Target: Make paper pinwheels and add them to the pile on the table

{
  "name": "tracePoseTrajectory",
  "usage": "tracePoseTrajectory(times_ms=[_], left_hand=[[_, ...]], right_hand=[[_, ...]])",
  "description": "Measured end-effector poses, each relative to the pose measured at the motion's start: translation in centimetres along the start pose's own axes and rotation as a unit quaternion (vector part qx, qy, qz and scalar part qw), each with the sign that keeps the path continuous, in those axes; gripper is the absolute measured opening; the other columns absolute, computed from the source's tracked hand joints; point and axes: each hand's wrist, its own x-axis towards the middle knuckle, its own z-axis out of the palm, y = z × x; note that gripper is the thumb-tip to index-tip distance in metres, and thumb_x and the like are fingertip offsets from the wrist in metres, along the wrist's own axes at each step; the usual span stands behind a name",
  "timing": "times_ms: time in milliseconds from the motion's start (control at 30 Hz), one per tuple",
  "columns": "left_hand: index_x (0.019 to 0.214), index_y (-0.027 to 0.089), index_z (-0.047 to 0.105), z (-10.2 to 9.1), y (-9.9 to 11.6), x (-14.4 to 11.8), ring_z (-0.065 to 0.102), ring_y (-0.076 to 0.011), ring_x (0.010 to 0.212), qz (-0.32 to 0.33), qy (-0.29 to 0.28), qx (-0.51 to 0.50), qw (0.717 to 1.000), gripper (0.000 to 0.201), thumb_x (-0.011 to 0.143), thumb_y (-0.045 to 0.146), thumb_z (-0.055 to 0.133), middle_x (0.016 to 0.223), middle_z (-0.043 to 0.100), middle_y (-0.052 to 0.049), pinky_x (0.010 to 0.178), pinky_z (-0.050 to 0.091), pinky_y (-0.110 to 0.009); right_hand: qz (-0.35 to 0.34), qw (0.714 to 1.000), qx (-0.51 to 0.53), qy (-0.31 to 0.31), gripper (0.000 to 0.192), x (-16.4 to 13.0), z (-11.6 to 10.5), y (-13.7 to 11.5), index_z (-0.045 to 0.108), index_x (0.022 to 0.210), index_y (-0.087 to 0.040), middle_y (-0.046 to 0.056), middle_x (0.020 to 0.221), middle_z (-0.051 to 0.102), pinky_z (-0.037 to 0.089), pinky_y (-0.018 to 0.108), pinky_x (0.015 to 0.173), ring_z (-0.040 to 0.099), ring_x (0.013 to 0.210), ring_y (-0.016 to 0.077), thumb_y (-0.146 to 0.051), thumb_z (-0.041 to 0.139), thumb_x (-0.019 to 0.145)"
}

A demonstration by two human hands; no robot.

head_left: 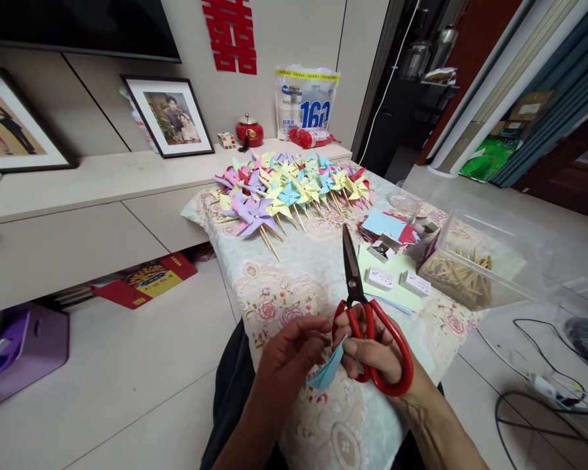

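My right hand (pixel 372 356) grips red-handled scissors (pixel 360 307), blades closed and pointing away from me. My left hand (pixel 294 352) pinches a small folded piece of light blue paper (pixel 329 371), and the fingers of my right hand touch the same piece. Both hands hover over the near end of a low table covered with a floral cloth (pixel 294 287). At the far end lies a heap of finished paper pinwheels (pixel 289 189) in pink, purple, yellow and blue on wooden sticks.
A clear plastic box of wooden sticks (pixel 458 271) stands at the right. Beside it lie a stack of coloured paper squares (pixel 387 225), a green sheet (pixel 396 271) and small white boxes (pixel 379 279). Cables (pixel 534 378) trail on the floor at right. A low cabinet (pixel 78 189) with framed photos runs along the left.
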Motion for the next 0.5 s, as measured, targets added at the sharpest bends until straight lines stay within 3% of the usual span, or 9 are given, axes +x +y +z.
tracePoseTrajectory(times_ms=[100,233,333,500], left_hand=[[0.108,0.026,0.074,0.3,0.0,0.0,0.063,-0.0175,0.083,0.019,-0.041,0.01,0.999,0.034,0.076,0.035,0.08,0.096,0.07,-0.005,0.074,0.051,-0.029],[0.109,0.026,0.072,0.7,0.1,0.1,0.065,-0.0198,0.083,0.036,-0.029,0.029,0.998,0.04,0.071,0.034,0.083,0.095,0.068,-0.005,0.074,0.053,-0.032],[0.112,0.028,0.069,0.7,0.0,0.2,0.065,-0.0194,0.082,0.04,-0.02,0.039,0.998,0.043,0.071,0.033,0.083,0.098,0.068,-0.005,0.075,0.054,-0.034],[0.099,0.025,0.073,0.6,0.0,0.1,0.064,-0.0194,0.087,0.076,-0.01,0.078,0.994,0.027,0.073,0.03,0.081,0.1,0.069,-0.004,0.08,0.051,-0.033]], right_hand=[[-0.008,1.0,-0.007,-0.006,0.03,0.2,0.2,0.0,0.064,0.099,-0.015,0.001,0.069,0.067,0.042,0.02,0.046,0.058,0.049,0.0104,-0.031,0.077,0.077],[0.006,0.999,-0.038,0.012,0.038,0.2,0.7,-0.3,0.063,0.103,-0.016,0.005,0.089,0.071,0.047,0.021,0.049,0.061,0.055,0.0101,-0.034,0.081,0.074],[0.01,0.998,-0.052,0.028,0.042,0.1,1.3,-0.5,0.064,0.102,-0.018,0.005,0.092,0.072,0.05,0.022,0.052,0.061,0.059,0.0112,-0.038,0.084,0.071],[-0.044,0.992,-0.09,0.074,0.038,-0.1,1.8,-0.1,0.063,0.092,-0.02,0.003,0.085,0.07,0.052,0.025,0.062,0.064,0.071,0.0161,-0.042,0.085,0.069]])
